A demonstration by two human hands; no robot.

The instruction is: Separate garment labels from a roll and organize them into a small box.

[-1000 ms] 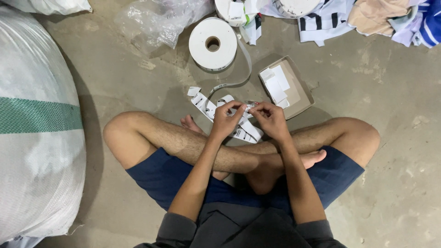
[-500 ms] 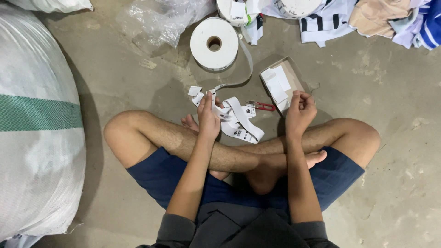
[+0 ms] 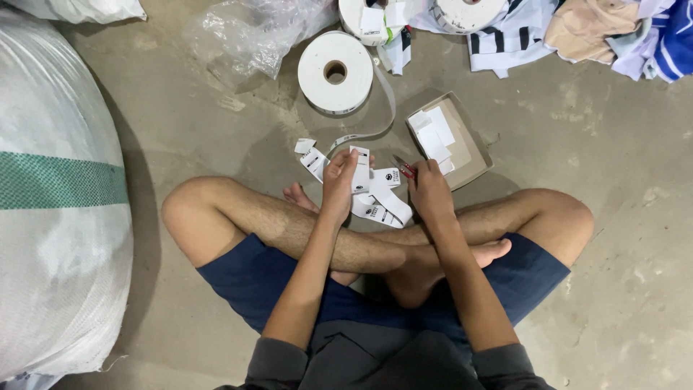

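Note:
I sit cross-legged on a concrete floor. My left hand point(image 3: 338, 182) pinches a white printed label strip point(image 3: 360, 170) that runs up to a big white roll of label tape point(image 3: 336, 71). My right hand point(image 3: 429, 189) grips small red-handled snips point(image 3: 403, 167), their blades pointing toward the strip. More loops of the printed strip point(image 3: 382, 206) lie on the floor in front of my shins. A shallow cardboard box lid point(image 3: 469, 148) holding cut white labels point(image 3: 432, 134) sits just beyond my right hand.
A large white woven sack with a green band point(image 3: 54, 195) fills the left side. Crumpled clear plastic point(image 3: 253, 36) lies at the back. Two more white rolls point(image 3: 375, 16) and a pile of folded garments point(image 3: 599, 29) line the far edge.
My hands, together on the strip a second ago, parted; the right went to the box lid and has come back toward the strip with the snips. The left lifted the strip's end.

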